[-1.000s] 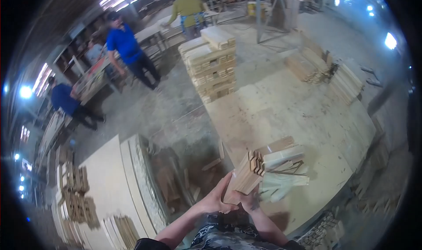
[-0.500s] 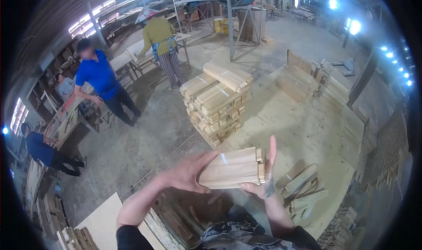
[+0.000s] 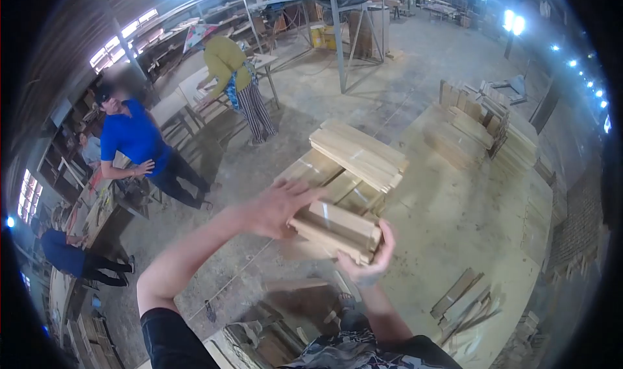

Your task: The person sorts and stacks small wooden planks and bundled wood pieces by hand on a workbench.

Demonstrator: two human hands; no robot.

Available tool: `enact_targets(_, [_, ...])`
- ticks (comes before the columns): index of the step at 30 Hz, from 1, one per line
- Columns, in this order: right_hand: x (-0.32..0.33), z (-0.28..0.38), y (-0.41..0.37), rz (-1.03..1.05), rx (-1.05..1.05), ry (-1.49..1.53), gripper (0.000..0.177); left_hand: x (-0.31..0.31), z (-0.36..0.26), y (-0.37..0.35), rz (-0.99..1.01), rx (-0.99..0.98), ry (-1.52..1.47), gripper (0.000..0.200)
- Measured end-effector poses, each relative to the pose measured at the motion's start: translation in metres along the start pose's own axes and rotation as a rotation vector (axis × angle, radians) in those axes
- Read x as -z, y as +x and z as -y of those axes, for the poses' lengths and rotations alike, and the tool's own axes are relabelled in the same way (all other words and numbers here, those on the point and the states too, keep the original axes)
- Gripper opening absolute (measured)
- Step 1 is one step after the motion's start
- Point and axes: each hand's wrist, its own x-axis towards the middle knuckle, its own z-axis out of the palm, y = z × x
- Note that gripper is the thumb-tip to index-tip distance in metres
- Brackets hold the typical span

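A small bundle of pale wooden boards (image 3: 344,221) is held between my two hands, over the near part of the stack. My left hand (image 3: 276,208), slightly blurred, is at the bundle's left end with its fingers reaching over the top edge; its thumb is hidden. My right hand (image 3: 368,260) is closed around the right end, its fingers up the end face and its thumb along the near side. Just beyond lies the stack of boards (image 3: 311,168), with another bundle (image 3: 357,154) across its far side. How the held bundle touches the stack is hidden.
Loose wood strips (image 3: 461,297) lie on the floor sheet at right, with more board piles (image 3: 457,135) farther back. Offcuts (image 3: 279,343) are near my feet. A person in blue (image 3: 139,139) and one in a green top (image 3: 227,64) stand at left by worktables.
My hands have carried the bundle forward to the stack, and it has tilted so its layered side shows. My view has shifted. The person in green bends lower over the table.
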Motion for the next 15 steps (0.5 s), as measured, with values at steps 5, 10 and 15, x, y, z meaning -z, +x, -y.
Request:
enact_targets(5, [-0.011,0.017,0.033,-0.004,-0.007,0.028,0.096,0.026,0.008,0.000,-0.012,-0.046,-0.114,0.105])
enact_targets(10, [-0.021,0.047,0.065,0.062,-0.090,0.091,0.083,0.004,0.010,-0.023,-0.099,0.003,-0.378,0.106])
enact_targets(15, [0.010,0.078,0.064,0.296,-0.372,-0.017,0.071,-0.070,-0.035,-0.048,-0.042,0.078,-0.864,0.114])
